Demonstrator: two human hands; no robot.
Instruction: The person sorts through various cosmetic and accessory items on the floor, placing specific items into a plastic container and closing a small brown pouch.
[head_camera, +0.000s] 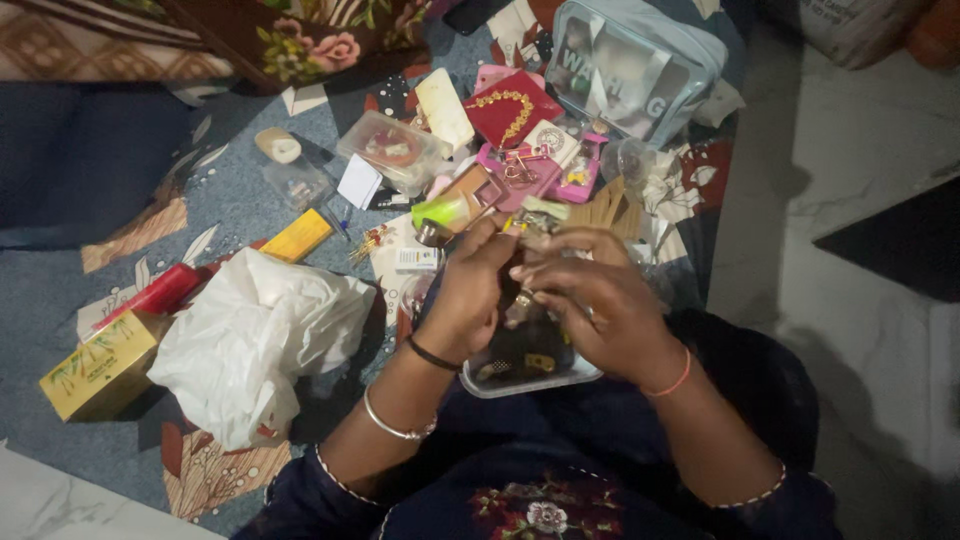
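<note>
Left hand (468, 300) and right hand (598, 300) are closed together on a small object, too blurred to identify. They hover above a clear plastic box (530, 372) at the patterned sheet's (225, 205) near edge.

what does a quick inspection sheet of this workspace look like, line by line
surface: patterned blue cloth spread on the floor, crowded with small things
job's things: clear plastic container on the lap, small dark pieces inside; a small item is pinched between both hands, too hidden to identify
clutter: crumpled white bag, yellow box, red tube, red card with gold chain, clear zip pouch, pink tray
grippers: left hand and right hand meet above the container, fingers curled together
cables: nothing seen
surroundings: pale marble floor to the right, floral fabric at top
</note>
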